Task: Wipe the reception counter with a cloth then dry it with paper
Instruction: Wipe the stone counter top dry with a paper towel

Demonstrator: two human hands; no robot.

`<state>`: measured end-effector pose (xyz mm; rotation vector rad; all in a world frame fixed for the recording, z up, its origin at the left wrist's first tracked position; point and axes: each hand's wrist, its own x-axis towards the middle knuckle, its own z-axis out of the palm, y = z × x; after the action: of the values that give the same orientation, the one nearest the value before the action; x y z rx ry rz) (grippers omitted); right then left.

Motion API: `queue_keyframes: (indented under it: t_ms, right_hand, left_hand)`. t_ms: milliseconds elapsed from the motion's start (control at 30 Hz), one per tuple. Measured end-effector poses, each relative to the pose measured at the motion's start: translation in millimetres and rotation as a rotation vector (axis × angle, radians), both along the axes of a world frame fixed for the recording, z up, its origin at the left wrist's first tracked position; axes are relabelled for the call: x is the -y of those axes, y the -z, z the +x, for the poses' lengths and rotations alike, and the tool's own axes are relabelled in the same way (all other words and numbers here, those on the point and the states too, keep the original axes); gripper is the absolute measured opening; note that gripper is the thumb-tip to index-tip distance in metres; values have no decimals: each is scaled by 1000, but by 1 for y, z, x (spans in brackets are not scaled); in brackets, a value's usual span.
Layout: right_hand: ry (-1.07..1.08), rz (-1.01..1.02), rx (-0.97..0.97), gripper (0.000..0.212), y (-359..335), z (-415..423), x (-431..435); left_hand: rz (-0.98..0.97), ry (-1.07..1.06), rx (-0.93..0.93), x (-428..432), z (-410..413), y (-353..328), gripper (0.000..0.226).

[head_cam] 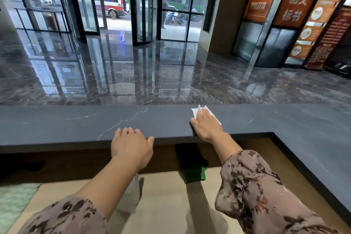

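Presses a white sheet of paper (195,111) flat onto the dark stone counter (76,121) with the right hand (207,125): palm down, fingers straight and close together, nothing curled round the sheet, so pins it by pressure alone, most likely so it can slide and soak up damp rather than be lifted. Shows corners of the paper past the fingertips and along the hand's outer side, close to the counter's far edge. Rests the left hand (131,144) on the near edge, well apart from the paper, fingers loosely bent onto the top, thumb out to the side, gripping nothing; reads as a brace for leaning forward over the deep top. Places the work, on this showing, in its drying half; cannot tell from the surface how much is already dry. Under the overhang, on the pale lower desk (167,192), a dark green thing (193,175), perhaps the cloth set aside, though too shadowed to say. At the lower left, a blurred pale green textured piece (13,201). Beyond the counter, a glossy lobby floor (133,74) and glass doors (146,5).
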<state>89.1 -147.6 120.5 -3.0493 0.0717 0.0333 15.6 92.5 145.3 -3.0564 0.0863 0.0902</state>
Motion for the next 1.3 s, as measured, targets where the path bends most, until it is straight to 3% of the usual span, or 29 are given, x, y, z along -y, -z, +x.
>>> queue_keyframes:
  t_ms: [200, 367, 533, 900, 1067, 1300]
  right_hand:
    - [-312, 23, -27, 59, 0, -19, -58]
    - [-379, 8, -60, 58, -4, -17, -33]
    - [-298, 12, -62, 58, -2, 14, 21]
    - [117, -5, -85, 60, -13, 18, 207]
    - [117, 18, -56, 57, -16, -6, 201]
    - [-95, 53, 11, 62, -3, -42, 111]
  left_hand:
    - [-13, 170, 11, 61, 1, -3, 50]
    - [-40, 198, 0, 87, 5, -3, 44]
    - [-140, 256, -20, 124, 10, -1, 39]
    - [-151, 116, -88, 152, 23, -10, 39]
    - [-165, 125, -90, 151, 19, -10, 36]
    - [-219, 142, -90, 147, 20, -8, 37]
